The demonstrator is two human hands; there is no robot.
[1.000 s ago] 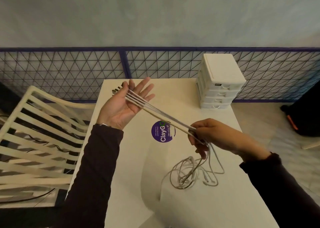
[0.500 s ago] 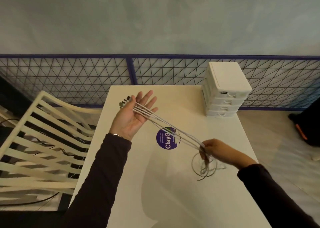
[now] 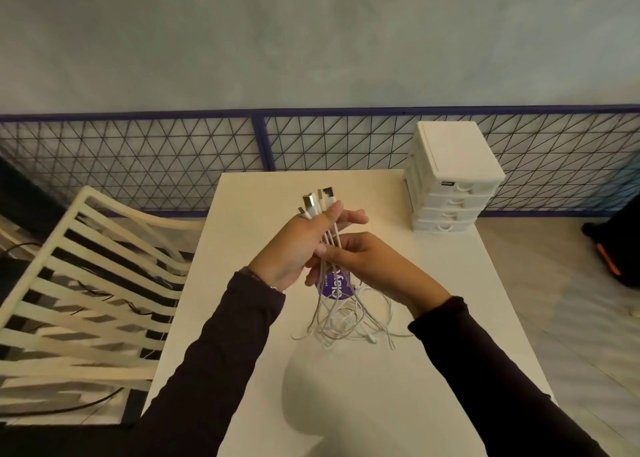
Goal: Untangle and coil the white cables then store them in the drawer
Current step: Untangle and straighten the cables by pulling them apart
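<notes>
My left hand (image 3: 298, 245) grips a bunch of white cables just below their USB plugs (image 3: 317, 202), which stick up above my fingers. My right hand (image 3: 360, 259) is close beside it and pinches the same strands a little lower. The rest of the white cables (image 3: 346, 318) hang down in a loose tangle that lies on the white table (image 3: 433, 300). A white drawer unit (image 3: 450, 179) with several shut drawers stands at the table's far right corner.
A purple round sticker (image 3: 337, 288) sits on the table under the cables. A cream slatted chair (image 3: 86, 283) stands to the left. A purple wire-mesh fence (image 3: 156, 158) runs behind the table. A dark object (image 3: 620, 248) lies on the floor at right.
My hands have come together: the stretched strands are now bunched upright in my left hand, and my right hand has moved up from the table to hold them just below.
</notes>
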